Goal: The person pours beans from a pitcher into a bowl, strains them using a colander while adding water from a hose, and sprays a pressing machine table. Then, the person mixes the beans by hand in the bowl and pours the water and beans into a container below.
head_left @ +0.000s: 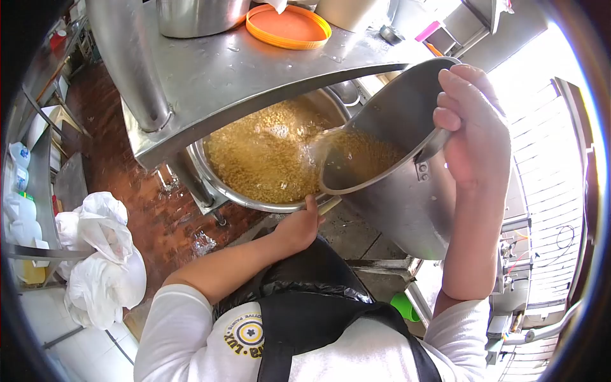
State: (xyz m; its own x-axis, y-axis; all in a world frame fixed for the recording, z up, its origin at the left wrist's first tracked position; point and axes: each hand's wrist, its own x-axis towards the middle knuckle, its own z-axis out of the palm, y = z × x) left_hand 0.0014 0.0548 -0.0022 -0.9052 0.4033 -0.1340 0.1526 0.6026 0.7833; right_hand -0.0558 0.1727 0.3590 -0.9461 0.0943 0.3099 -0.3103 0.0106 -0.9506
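My right hand (474, 121) is closed at the side handle and rim of a deep steel stockpot (407, 210), which is tipped to the left. Water with small yellowish grains (366, 153) runs over its lip into a wide steel pot (248, 205) below. That pot holds many of the same grains in cloudy, moving water; their exact kind is hard to tell. My left hand (300, 228) is closed at the wide pot's near rim, thumb on top, close to the stockpot's lip. Its other fingers are partly hidden.
A steel table (210, 73) overhangs the wide pot's far side, bearing an orange lid (286, 27) and another metal pot (197, 16). White plastic bags (102, 254) and a shelf of jugs (22, 210) stand left. A green container (405, 307) sits low on the right.
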